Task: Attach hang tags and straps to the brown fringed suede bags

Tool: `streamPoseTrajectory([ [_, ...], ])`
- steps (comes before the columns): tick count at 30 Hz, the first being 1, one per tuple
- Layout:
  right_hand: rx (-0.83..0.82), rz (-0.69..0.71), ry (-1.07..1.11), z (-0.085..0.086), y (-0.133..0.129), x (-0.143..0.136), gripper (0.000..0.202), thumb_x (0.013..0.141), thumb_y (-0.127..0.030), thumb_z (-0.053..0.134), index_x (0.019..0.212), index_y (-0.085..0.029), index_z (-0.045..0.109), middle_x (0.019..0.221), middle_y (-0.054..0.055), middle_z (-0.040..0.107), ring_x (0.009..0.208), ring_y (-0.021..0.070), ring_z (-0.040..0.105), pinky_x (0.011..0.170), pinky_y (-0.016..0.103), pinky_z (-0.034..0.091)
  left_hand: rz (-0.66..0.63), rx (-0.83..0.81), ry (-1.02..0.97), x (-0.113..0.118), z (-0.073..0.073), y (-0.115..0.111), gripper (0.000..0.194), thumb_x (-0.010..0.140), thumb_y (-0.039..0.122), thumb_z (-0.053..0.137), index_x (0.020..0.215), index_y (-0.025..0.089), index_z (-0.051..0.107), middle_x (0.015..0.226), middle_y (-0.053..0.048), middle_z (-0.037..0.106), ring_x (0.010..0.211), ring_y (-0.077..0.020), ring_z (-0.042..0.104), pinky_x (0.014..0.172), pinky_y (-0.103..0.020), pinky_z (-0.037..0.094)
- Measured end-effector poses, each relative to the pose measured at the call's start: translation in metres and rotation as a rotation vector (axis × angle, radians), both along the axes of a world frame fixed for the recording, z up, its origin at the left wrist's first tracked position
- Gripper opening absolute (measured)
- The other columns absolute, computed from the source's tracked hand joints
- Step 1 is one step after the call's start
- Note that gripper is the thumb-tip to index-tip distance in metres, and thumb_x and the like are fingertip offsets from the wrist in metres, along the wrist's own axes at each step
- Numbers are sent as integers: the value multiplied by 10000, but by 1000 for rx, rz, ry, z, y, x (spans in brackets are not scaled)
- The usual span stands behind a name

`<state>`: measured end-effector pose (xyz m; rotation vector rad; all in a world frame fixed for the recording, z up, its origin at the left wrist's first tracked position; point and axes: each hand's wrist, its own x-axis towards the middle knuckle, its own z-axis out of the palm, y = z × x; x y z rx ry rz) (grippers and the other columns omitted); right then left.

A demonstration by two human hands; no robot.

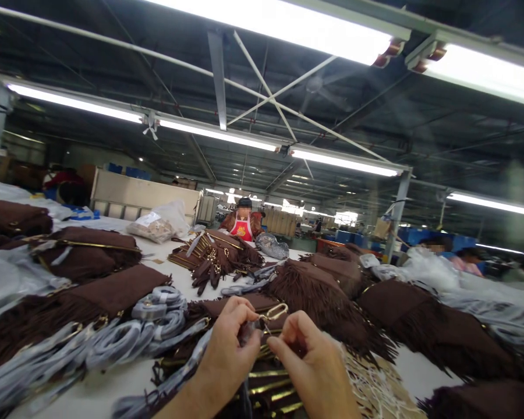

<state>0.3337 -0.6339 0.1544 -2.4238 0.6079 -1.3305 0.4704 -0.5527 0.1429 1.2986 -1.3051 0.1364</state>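
My left hand (pixel 227 349) is closed, thumb against curled fingers, on a strap end with a clear plastic wrap. A gold snap hook (pixel 276 312) sticks out at its fingertips. Close beside it, my right hand (pixel 317 366) pinches thumb to fingers by the wrap; what lies between them is too small to make out. Below both hands are brown bags with gold zippers (pixel 273 384). Grey wrapped straps (pixel 196 343) lie next to my left wrist. White strings (pixel 371 378) on brown paper lie to the right of my right hand.
Brown fringed bags (pixel 314 285) cover much of the white table (pixel 105 390). Coiled wrapped straps (pixel 157 308) lie at the left. Farther off are a pile of bags with gold hooks (pixel 213 256), a plastic sack (pixel 161 221) and a person in a red apron (pixel 242 227).
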Motion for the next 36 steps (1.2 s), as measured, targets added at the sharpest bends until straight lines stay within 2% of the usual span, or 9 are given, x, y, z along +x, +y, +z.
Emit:
streamPoseTrajectory([
  [8,327,69,-129,0,2,4,213,707,-315,642,673,-244,445,539,-80,481,505,138,482,489,228,375,12,-92,-129,-11,-6,-2,144,742,55,467,754,198,481,893,-58,550,847,-194,548,747,-302,462],
  [13,562,271,-159,-7,-1,2,296,699,-343,683,960,-214,627,617,-41,625,560,168,565,547,258,447,-37,-108,-210,-17,-16,1,146,807,79,452,800,207,521,932,-74,610,893,-220,561,792,-344,456],
  [16,608,353,-192,-14,-6,-5,175,687,-340,718,766,-197,655,634,-27,629,548,146,546,524,239,439,-159,-35,-163,-20,-17,5,134,819,110,485,862,204,571,952,-70,648,903,-217,577,814,-336,452],
  [21,506,286,-197,-28,-11,-24,167,719,-302,718,651,-196,609,578,-40,584,545,137,525,531,229,430,-361,257,291,-26,-9,5,250,848,236,513,1071,171,604,935,-52,693,836,-191,619,717,-265,464],
  [23,412,264,-140,-31,-11,-30,145,745,-278,701,656,-194,623,608,-28,603,568,140,536,545,232,433,-387,296,324,-27,-5,0,249,855,256,503,1021,158,661,907,-47,710,809,-186,624,710,-257,461],
  [27,359,228,-128,-36,-8,-35,122,751,-241,678,660,-198,609,609,-34,589,562,133,524,541,230,423,-368,324,23,-27,0,-8,225,856,195,485,788,154,695,789,-31,695,749,-166,612,689,-238,439],
  [31,404,192,-117,-45,-10,-38,139,804,-293,639,898,-195,612,760,1,626,617,153,579,562,255,475,-231,247,-442,-24,-2,-14,241,888,151,424,825,154,657,783,-44,670,755,-170,604,713,-259,439],
  [34,102,-60,-113,-47,-8,-44,333,844,-335,614,1142,-186,602,1121,127,593,823,218,627,748,389,529,-99,159,-659,-27,0,-14,230,891,133,414,948,161,635,826,-52,669,794,-175,609,743,-273,462],
  [36,-161,-176,-106,-44,-2,-47,281,880,-314,579,1123,-186,636,1235,164,539,978,267,596,876,468,489,-56,103,-739,-31,8,-10,241,911,148,404,1032,168,612,863,-49,671,824,-169,612,769,-277,477],
])
